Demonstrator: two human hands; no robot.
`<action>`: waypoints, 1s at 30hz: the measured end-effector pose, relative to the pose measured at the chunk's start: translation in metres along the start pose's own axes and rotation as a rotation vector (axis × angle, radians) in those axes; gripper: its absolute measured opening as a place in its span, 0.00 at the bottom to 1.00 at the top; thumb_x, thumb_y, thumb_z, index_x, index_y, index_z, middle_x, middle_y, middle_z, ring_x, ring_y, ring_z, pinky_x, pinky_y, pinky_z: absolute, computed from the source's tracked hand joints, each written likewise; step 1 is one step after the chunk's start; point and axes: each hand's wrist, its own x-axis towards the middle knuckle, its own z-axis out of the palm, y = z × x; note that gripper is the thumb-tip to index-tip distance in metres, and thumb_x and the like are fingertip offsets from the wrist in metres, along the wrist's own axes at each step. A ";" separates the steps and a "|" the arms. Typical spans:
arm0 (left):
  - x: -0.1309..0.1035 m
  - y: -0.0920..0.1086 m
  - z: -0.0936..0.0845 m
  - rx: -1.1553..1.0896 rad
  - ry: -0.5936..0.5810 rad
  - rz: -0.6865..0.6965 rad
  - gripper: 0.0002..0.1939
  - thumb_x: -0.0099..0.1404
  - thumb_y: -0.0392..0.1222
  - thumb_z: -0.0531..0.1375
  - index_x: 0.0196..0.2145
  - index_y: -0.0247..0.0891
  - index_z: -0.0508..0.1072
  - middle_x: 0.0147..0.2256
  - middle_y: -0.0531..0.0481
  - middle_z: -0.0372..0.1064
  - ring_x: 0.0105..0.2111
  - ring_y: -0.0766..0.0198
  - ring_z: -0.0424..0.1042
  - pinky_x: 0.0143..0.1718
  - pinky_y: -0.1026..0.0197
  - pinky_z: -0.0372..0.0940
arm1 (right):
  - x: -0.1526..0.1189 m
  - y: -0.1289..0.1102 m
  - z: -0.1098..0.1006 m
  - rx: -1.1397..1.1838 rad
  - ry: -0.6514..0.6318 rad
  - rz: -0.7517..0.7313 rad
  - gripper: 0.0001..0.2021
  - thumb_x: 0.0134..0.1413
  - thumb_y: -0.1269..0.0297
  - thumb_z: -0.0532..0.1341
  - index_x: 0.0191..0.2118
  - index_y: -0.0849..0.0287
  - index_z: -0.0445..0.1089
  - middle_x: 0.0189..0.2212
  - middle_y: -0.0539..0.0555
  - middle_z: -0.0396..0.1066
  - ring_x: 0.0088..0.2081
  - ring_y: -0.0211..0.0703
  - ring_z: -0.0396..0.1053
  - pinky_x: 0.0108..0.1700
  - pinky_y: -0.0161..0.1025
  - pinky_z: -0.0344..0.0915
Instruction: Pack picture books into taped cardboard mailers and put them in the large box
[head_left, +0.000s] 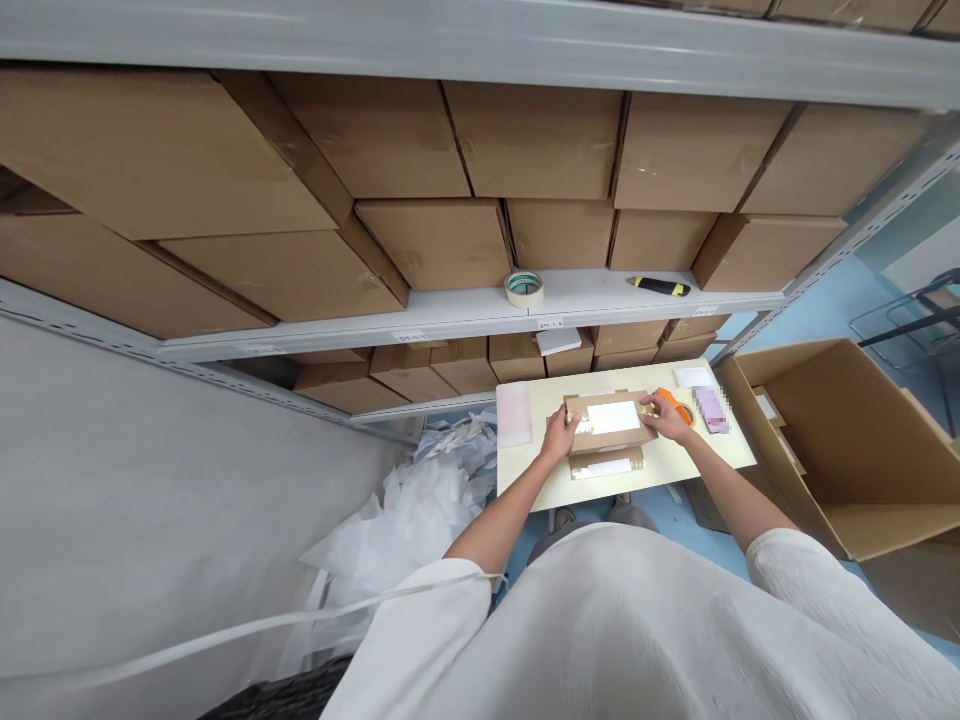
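Observation:
A small brown cardboard box (pixel 610 438) with a white label on top and shiny tape at its ends sits on the cream table (pixel 536 490). My left hand (pixel 561 434) grips its left end, the thumb on top. At the right end my right hand (pixel 666 415) pinches the box's taped corner. Nearer to me lies a cardboard flap or second small box (pixel 630 459) with a white label; which one I cannot tell. An orange tape dispenser (pixel 673 401) is just beyond my right hand, beside a purple item (pixel 711 410).
Shelves of cardboard boxes (pixel 435 245) stand ahead, with a tape roll (pixel 524 289) and a cutter knife (pixel 660 287) on one ledge. A large open carton (pixel 885 440) is at the right. White packing sheets (pixel 420 510) pile up left of the table.

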 end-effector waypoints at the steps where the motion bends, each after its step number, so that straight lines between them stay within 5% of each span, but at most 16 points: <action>1: 0.000 -0.001 -0.003 0.015 0.000 -0.023 0.32 0.73 0.58 0.60 0.67 0.39 0.69 0.61 0.34 0.73 0.63 0.45 0.70 0.64 0.48 0.63 | 0.001 0.001 0.006 0.006 0.007 0.003 0.19 0.47 0.53 0.69 0.46 0.51 0.72 0.53 0.54 0.75 0.50 0.50 0.72 0.59 0.50 0.70; 4: -0.003 0.002 -0.011 0.137 0.065 0.012 0.30 0.76 0.53 0.58 0.70 0.38 0.66 0.66 0.33 0.68 0.67 0.44 0.65 0.67 0.45 0.61 | 0.006 0.001 0.021 0.012 0.018 -0.006 0.18 0.49 0.54 0.67 0.46 0.51 0.71 0.55 0.54 0.75 0.53 0.50 0.72 0.62 0.50 0.68; 7: -0.010 0.013 -0.012 0.371 0.128 0.246 0.28 0.78 0.48 0.54 0.71 0.40 0.65 0.72 0.35 0.60 0.72 0.43 0.58 0.72 0.39 0.54 | 0.012 0.003 0.029 0.044 0.013 -0.025 0.19 0.49 0.54 0.68 0.46 0.51 0.71 0.54 0.54 0.75 0.54 0.51 0.71 0.62 0.52 0.69; 12: -0.019 0.028 0.002 0.667 -0.172 0.591 0.28 0.74 0.51 0.63 0.68 0.46 0.71 0.70 0.38 0.64 0.70 0.41 0.62 0.72 0.38 0.54 | 0.016 0.016 0.031 0.105 -0.008 -0.063 0.22 0.50 0.49 0.70 0.49 0.49 0.72 0.56 0.55 0.74 0.56 0.54 0.71 0.62 0.54 0.69; 16: -0.020 0.029 0.006 0.723 -0.221 0.604 0.29 0.73 0.52 0.65 0.69 0.47 0.71 0.69 0.38 0.66 0.69 0.40 0.62 0.71 0.37 0.54 | 0.021 0.036 0.020 0.139 0.146 0.006 0.25 0.57 0.42 0.64 0.54 0.51 0.70 0.58 0.60 0.74 0.56 0.55 0.73 0.60 0.54 0.70; 20: -0.021 0.028 0.005 0.721 -0.229 0.581 0.29 0.74 0.52 0.63 0.69 0.46 0.71 0.70 0.38 0.65 0.70 0.40 0.61 0.72 0.38 0.53 | 0.022 0.066 -0.003 -0.179 0.353 0.221 0.24 0.59 0.45 0.61 0.53 0.57 0.71 0.53 0.66 0.75 0.57 0.62 0.71 0.60 0.55 0.67; 24: -0.022 0.029 0.005 0.751 -0.237 0.567 0.30 0.75 0.54 0.62 0.70 0.45 0.71 0.70 0.37 0.65 0.70 0.39 0.61 0.72 0.38 0.52 | 0.017 0.090 -0.014 -0.505 0.299 0.389 0.22 0.60 0.51 0.63 0.55 0.58 0.71 0.57 0.67 0.72 0.60 0.65 0.67 0.60 0.55 0.61; 30: -0.023 0.027 0.004 0.778 -0.232 0.572 0.30 0.75 0.54 0.62 0.70 0.45 0.70 0.70 0.37 0.65 0.70 0.40 0.61 0.71 0.38 0.54 | 0.017 0.102 -0.008 -0.651 0.156 0.419 0.16 0.63 0.62 0.56 0.52 0.59 0.72 0.49 0.64 0.72 0.58 0.63 0.66 0.58 0.56 0.57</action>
